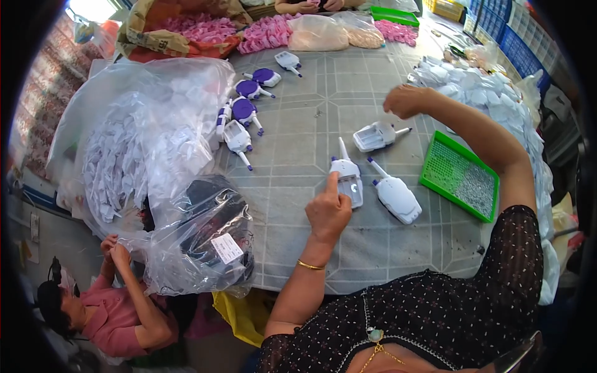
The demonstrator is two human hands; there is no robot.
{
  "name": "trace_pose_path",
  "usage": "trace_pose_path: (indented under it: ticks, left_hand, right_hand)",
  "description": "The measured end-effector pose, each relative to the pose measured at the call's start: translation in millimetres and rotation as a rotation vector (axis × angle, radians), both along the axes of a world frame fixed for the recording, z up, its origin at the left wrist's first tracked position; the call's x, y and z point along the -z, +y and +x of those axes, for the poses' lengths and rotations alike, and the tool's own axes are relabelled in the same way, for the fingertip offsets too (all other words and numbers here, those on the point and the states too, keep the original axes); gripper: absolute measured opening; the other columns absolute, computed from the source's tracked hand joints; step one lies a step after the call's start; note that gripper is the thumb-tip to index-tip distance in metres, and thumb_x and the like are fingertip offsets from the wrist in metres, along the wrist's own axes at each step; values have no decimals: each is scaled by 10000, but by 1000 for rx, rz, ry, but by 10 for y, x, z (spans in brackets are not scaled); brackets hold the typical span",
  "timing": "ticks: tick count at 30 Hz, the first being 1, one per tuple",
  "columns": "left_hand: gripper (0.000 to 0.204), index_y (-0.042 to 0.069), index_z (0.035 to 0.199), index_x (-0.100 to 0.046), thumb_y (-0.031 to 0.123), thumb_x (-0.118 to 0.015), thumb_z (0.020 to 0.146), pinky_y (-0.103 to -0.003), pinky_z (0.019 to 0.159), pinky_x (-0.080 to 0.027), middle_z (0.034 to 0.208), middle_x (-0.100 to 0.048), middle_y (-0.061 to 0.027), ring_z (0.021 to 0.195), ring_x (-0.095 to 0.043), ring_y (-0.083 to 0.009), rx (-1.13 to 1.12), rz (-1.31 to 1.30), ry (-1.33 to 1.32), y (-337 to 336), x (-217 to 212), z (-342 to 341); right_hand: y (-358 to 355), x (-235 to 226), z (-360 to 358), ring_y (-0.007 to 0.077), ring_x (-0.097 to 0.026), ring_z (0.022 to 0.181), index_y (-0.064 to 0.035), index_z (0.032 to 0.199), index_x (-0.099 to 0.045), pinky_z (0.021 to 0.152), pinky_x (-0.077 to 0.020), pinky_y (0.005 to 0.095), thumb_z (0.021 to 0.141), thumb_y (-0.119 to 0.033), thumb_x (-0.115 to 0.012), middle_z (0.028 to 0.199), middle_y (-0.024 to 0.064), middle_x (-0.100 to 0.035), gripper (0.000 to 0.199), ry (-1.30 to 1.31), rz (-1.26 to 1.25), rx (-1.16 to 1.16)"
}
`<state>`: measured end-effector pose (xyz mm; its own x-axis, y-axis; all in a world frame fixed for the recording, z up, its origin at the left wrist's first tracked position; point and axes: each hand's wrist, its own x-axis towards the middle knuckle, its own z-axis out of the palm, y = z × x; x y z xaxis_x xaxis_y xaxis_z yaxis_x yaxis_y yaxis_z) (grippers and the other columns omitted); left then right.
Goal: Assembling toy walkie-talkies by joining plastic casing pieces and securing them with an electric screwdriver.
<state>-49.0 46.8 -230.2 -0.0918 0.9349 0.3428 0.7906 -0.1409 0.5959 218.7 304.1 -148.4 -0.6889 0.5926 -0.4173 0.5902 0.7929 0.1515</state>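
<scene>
A white toy walkie-talkie [353,183] with a stubby antenna lies face down before me, its battery recess showing. My left hand [328,214] rests at its near left edge, index finger stretched along the casing, thumb at its lower side and the other fingers curled. My right hand [407,102] hovers farther off to the right, fingers curled together; anything in them is hidden. Just below that hand sits another white casing [374,136] with an open recess. A third walkie-talkie [398,198], smooth side up and purple-tipped, lies right of the first.
A green tray [459,205] of small metal pieces stands at right. Several purple-and-white toys [244,110] line up on the left, beside clear bags [149,143] of white parts. White parts [479,87] heap at far right; pink parts [267,32] lie behind. Another person [127,311] sits lower left.
</scene>
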Motion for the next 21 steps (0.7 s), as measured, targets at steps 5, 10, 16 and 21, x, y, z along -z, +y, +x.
trace_pose_path:
  ticks: [5, 10, 16, 21]
  left_hand:
    - [541, 132, 1341, -567, 110, -611, 802, -492, 565, -506, 703, -657, -165, 627, -660, -368, 67, 7, 0, 9, -5, 66]
    - [569, 109, 1375, -540, 98, -601, 810, -484, 550, -502, 740, -656, -162, 620, -652, -361, 64, 9, 23, 25, 7, -20]
    - [623, 72, 1424, -488, 73, -609, 813, -473, 545, -507, 771, -663, -152, 622, -653, -347, 70, -40, 85, -11, -64, -28]
    - [672, 50, 1440, -468, 30, -623, 787, -454, 524, -499, 756, -647, -140, 595, -638, -334, 127, -36, 68, -19, -52, -24]
  right_hand:
    - [819, 251, -842, 333, -673, 923, -66, 926, -707, 829, -517, 445, 846, -240, -620, 883, 140, -694, 210, 740, -60, 133]
    - [719, 511, -1807, 296, -623, 995, -62, 980, -667, 902, -479, 418, 840, -306, -677, 989, 137, -651, 281, 482, -133, -56]
    - [1056, 349, -1902, 289, -627, 1077, -38, 1016, -672, 906, -481, 419, 837, -271, -640, 1126, 175, -674, 296, -318, -407, 161]
    - [1884, 673, -2102, 351, -647, 1087, -39, 1123, -672, 923, -501, 476, 864, -242, -598, 1150, 195, -689, 337, 767, 21, 160]
